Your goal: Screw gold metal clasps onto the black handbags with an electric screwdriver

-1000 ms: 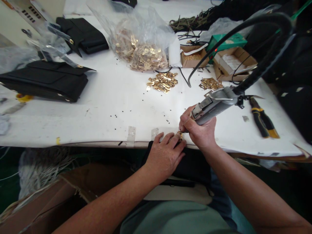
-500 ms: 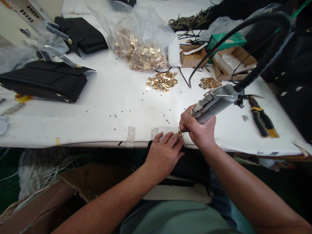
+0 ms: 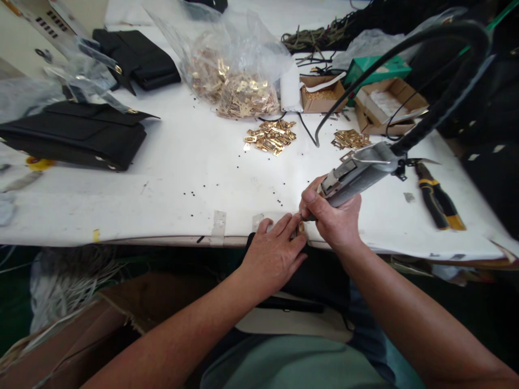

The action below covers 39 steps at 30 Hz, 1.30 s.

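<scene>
My right hand (image 3: 334, 216) is wrapped round a grey electric screwdriver (image 3: 360, 170), which slants down to the left. Its tip meets a small gold metal fitting (image 3: 300, 227) at the table's front edge. Against that fitting lies my left hand (image 3: 271, 254), palm down with fingers spread, pressing on dark material that hangs over the edge. My left fingers cover part of the fitting. A thick black cable (image 3: 458, 32) arches from the screwdriver's rear. Loose gold fittings (image 3: 271, 136) lie in a pile farther back.
Black-and-yellow pliers (image 3: 438, 197) lie at the right. Behind are a clear bag of gold parts (image 3: 247, 92), a cardboard box of small gold pieces (image 3: 324, 94) and a second gold pile (image 3: 351, 139). Black bags (image 3: 73, 135) stand at the left. Tiny black bits dot the white tabletop (image 3: 170, 173).
My left fingers have shifted slightly around the gold fitting, so more of it shows. The screwdriver stays at nearly the same place in my right hand.
</scene>
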Available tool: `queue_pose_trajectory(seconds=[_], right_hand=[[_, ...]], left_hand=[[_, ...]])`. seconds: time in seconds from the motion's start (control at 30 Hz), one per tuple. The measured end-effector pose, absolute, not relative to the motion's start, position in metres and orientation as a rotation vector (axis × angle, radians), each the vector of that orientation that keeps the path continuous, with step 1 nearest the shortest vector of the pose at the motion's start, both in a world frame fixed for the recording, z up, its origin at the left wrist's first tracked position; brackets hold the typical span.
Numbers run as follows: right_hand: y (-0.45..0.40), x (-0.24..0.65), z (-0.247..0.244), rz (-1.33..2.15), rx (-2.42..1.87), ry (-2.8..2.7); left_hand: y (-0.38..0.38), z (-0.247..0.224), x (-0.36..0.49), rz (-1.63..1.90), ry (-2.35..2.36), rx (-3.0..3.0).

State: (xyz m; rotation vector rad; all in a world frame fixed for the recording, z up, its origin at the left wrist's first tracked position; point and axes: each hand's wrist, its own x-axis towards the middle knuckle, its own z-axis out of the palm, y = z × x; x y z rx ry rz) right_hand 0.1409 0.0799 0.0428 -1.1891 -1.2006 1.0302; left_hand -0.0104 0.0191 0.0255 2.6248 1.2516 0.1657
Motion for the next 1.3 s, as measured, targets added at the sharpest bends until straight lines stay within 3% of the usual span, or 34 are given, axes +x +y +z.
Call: queue_pose_trajectory(seconds=[1.3], right_hand=[[0.085, 0.146, 0.044, 1.011, -0.937, -1.022]], left_hand=[[0.017, 0.031, -0.010, 0.200, 1.253, 2.596]])
